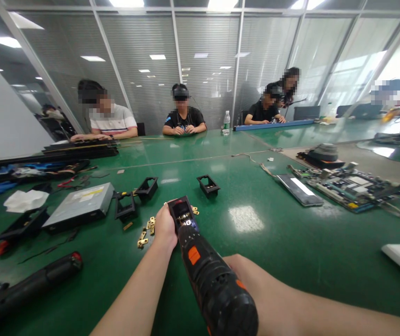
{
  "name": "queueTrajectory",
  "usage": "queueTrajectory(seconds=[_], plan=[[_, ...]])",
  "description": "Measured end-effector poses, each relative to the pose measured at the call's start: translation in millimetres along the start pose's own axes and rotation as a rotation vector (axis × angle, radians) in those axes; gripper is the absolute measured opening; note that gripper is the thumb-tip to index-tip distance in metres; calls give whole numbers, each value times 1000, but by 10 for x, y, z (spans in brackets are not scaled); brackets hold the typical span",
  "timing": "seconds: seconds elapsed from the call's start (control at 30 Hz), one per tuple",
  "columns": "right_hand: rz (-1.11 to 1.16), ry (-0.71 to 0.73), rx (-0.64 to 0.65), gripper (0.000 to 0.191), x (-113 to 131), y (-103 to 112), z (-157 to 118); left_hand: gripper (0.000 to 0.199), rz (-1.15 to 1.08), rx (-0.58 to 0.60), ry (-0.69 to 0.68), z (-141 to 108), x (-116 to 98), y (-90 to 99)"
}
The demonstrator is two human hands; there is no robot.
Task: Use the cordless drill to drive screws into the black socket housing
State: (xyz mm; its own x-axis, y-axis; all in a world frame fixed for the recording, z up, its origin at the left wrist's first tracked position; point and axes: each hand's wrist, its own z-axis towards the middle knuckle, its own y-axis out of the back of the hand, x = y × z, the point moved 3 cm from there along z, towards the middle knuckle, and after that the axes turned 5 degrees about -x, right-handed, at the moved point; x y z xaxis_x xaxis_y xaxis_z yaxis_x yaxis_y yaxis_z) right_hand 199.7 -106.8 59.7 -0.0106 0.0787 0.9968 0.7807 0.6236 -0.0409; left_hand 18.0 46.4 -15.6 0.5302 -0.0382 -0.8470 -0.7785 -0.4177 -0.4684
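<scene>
My left hand [167,225] grips a black rectangular plastic housing [179,204] by its left side. My right hand [237,266] is wrapped round the grip of a black and orange power drill [210,280], partly hidden behind the drill body. The drill's front end points into the opening of the housing, where a light shines on metal parts; its tip is hidden. Small brass terminal pieces [146,233] lie left of my left hand. Similar black housings stand farther off: one beside the disc drive [125,205], another behind it [147,187] and one to the right [208,185].
A silver optical disc drive [84,205] and a crumpled white tissue [26,199] lie at left, near a black tool [28,284]. A circuit board [357,186] and flat dark battery-like pack [300,189] are at right. Several people sit across the green table [273,242].
</scene>
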Motion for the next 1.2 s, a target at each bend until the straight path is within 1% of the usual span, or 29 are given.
queueTrajectory(seconds=[0.13, 0.23, 0.33, 0.5, 0.57, 0.7, 0.87, 1.07, 1.2], plan=[[-28, -20, 29, 27, -8, 7, -20, 29, 34, 19, -14, -36, -25, -20], [15, -76, 4, 28, 0, -3, -26, 37, 45, 62, 56, -80, -28, -58], [78, -85, -5, 30, 11, -18, -21, 42, 3, 90, 107, -96, -20, -83], [22, -24, 3, 31, -5, 5, -11, 40, 45, 103, 95, -78, -7, -78], [21, -38, 2, 29, -13, 5, -7, 40, 52, 92, 90, -90, -15, -78], [53, -116, -7, 28, -34, -11, -6, 40, 33, 98, 103, -147, -49, -110], [38, -49, -8, 31, 8, -13, -10, 39, 60, 88, 96, -180, -71, -130], [53, -113, 5, 29, 47, -51, -8, 36, 64, 101, 99, -162, -50, -107], [4, -72, 28, 24, -8, -12, -21, 33, 25, 96, 112, -118, -20, -86]])
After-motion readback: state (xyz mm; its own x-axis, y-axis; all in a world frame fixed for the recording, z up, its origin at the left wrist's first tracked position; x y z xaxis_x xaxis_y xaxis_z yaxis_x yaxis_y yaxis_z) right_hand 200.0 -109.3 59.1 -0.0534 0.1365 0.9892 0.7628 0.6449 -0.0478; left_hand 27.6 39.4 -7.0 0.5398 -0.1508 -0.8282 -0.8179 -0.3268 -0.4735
